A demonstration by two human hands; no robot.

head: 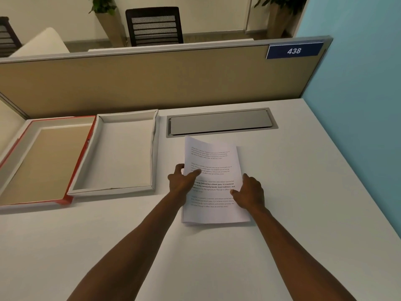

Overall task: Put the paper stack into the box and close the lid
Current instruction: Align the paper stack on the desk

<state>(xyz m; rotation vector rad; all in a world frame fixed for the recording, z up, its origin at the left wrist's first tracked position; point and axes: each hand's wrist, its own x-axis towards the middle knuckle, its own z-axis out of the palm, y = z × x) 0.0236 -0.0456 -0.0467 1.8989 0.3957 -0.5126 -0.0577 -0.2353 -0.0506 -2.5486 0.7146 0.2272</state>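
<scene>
Outstretched, both hands' grip on paper stack (213, 170).

Both hands (182, 181) gripping paper stack (213, 170)

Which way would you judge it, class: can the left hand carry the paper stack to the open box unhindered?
Probably yes. The left hand already grips the paper stack, and the open box sits just left with bare desk between.

An office: a desk (282, 192) walled by a numbered cubicle partition (152, 83), mesh chair (154, 26) beyond.
</scene>
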